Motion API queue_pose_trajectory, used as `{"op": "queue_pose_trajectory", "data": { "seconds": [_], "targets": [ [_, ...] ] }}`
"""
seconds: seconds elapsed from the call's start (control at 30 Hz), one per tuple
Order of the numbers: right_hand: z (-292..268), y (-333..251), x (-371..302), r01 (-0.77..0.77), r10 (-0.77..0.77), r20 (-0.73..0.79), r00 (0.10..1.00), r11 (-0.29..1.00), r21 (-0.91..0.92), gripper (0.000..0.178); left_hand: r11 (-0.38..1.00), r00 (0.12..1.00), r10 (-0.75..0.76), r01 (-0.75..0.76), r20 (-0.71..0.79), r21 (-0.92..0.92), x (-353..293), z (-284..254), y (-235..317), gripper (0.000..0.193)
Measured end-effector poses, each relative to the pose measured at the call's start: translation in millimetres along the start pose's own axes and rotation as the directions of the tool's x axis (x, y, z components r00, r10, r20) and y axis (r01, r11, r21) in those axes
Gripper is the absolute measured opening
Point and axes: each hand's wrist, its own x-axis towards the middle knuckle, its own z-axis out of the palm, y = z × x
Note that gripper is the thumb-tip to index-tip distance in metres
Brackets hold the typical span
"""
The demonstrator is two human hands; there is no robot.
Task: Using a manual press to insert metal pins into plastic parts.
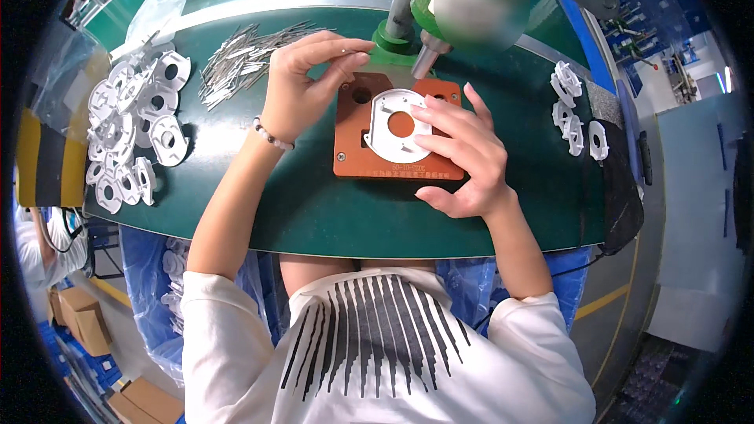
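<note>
A round white plastic part [381, 134] with a large centre hole lies on a brown fixture block [357, 163] in the middle of the bench. My right hand [470, 149] is open, its spread fingertips resting on the part's right side. Above the block's far left corner is my left hand [308, 71], closed in a pinch between thumb and fingers. A tiny bright tip shows there, too small to name. Left of this hand lies a loose pile of thin metal pins [239, 63]. Over the fixture's far edge hangs the metal tip [428, 55] of a green press [440, 0].
White plastic parts [122, 126] are heaped at the bench's left end. Several more white parts [577, 114] stand in a group at the right. The press's column [399, 12] rises behind the fixture. Blue plastic-lined containers [153, 298] sit below the front edge of the green bench [302, 224].
</note>
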Motion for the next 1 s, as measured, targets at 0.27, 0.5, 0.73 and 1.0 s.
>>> {"op": "queue_pose_trajectory", "data": {
  "seconds": [0.27,0.5,0.73,1.0],
  "targets": [
    [3,-4,-2,0.102,-0.094,-0.171,0.981,0.994,0.039,0.036,0.985,0.985,0.157,-0.161,0.076,0.053,-1,18,23,0.009],
    [10,-3,-1,0.076,-0.069,-0.146,0.987,0.996,0.043,0.029,0.974,0.981,0.153,-0.170,0.119,0.148,0,23,21,0.011],
    [11,-2,-1,0.066,-0.055,-0.150,0.987,0.995,0.071,0.019,0.955,0.963,0.202,-0.234,0.178,0.184,3,24,23,0.010],
    [12,-3,0,0.057,-0.045,-0.154,0.987,0.996,0.075,0.016,0.953,0.965,0.191,-0.226,0.179,0.202,4,23,23,0.010]
  ]
}}
